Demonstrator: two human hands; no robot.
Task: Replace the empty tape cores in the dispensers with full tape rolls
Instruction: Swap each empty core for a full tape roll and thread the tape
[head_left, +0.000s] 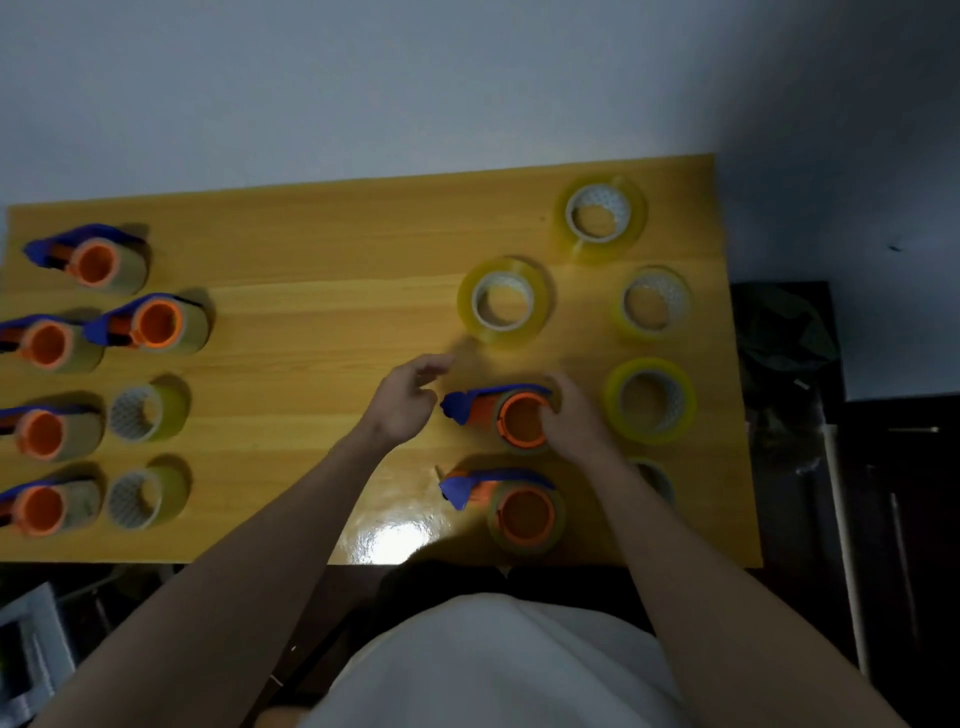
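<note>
a: saw the right hand (571, 423) curled around the orange-hubbed dispenser (506, 413) on the wooden table (322, 270).

b: noticed the left hand (405, 397) loose just beside its blue end, holding nothing. spotted yellow tape rolls (504, 300) beyond, more dispensers (93, 260) far left.

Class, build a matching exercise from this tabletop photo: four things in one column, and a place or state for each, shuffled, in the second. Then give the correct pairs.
Column 1
1. right hand
2. left hand
3. near dispenser
4. farthest tape roll

Column 2
A. lies at the table's far right corner
B. grips the orange hub of a dispenser
C. hovers above the table, holding nothing
D. lies untouched by the table's front edge

Pairs: 1-B, 2-C, 3-D, 4-A
</note>
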